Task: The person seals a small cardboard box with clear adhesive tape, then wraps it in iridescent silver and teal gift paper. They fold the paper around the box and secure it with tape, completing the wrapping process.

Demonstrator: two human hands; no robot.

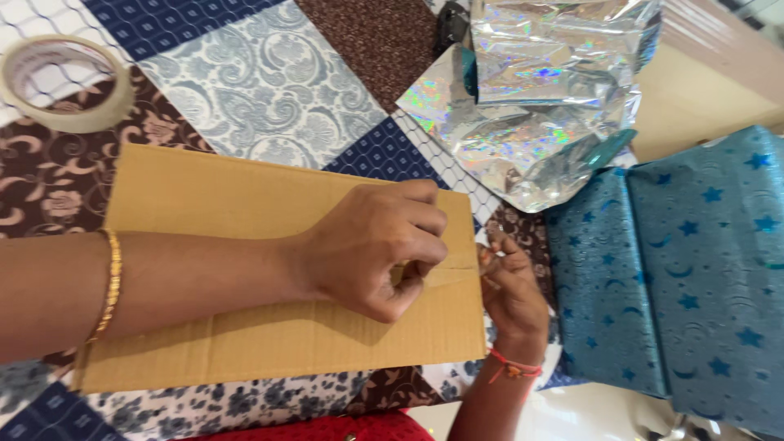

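2 hands work the right edge of a flat brown cardboard sheet [245, 269] lying on a patchwork cloth [269, 82]

The left hand [376, 249] reaches across the sheet with a gold bangle [110, 286] on its forearm, fingers curled tight near a short slit at the edge, probably pinning the board flat; whether it grips anything I cannot tell. The right hand [510, 290], a red thread at its wrist, comes from below and pinches the cardboard's edge beside the slit, likely to steady it. A roll of pale tape [65, 82] lies at the far left, crumpled holographic silver wrap [539, 90] beyond the sheet, and folded blue paper with stars and moons [678, 269] just to its right
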